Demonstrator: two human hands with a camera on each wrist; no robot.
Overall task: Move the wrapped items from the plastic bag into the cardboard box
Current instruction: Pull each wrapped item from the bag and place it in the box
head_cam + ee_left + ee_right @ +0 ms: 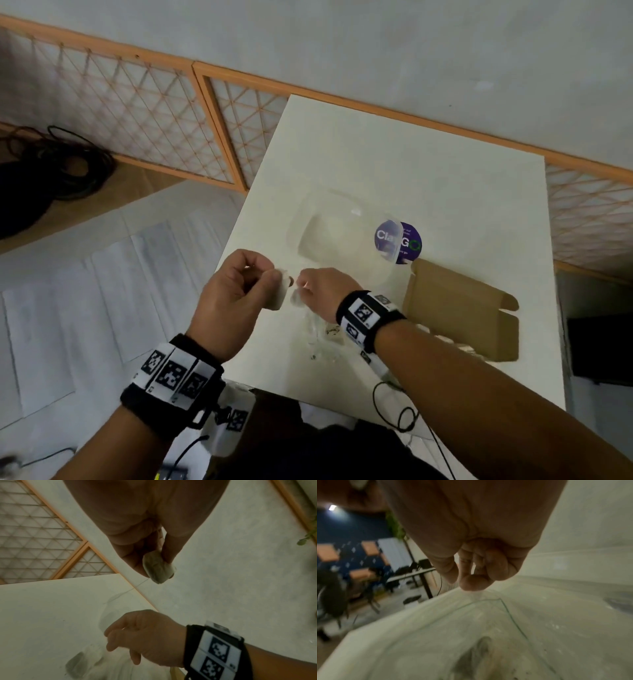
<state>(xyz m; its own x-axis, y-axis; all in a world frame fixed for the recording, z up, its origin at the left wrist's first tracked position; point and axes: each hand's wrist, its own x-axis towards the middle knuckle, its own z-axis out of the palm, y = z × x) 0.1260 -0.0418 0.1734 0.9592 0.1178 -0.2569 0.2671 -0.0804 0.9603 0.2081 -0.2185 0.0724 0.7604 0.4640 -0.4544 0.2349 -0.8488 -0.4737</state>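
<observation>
Desk (376, 164) carries the cardboard box (455, 308), open at its right edge, pale items already inside. Clear plastic bag (322, 329) near the front edge, at least one wrapped piece left in it. Left hand (236, 294) pinches a wrapped item (158, 567), not yet boxed. Right hand (322, 291) pinches the bag's rim.

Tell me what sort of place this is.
Probably an office or lab workspace, not a home: a plain white table against orange-framed lattice partitions, coiled black cables on the floor, and more desks before a blue wall in the right wrist view.
</observation>
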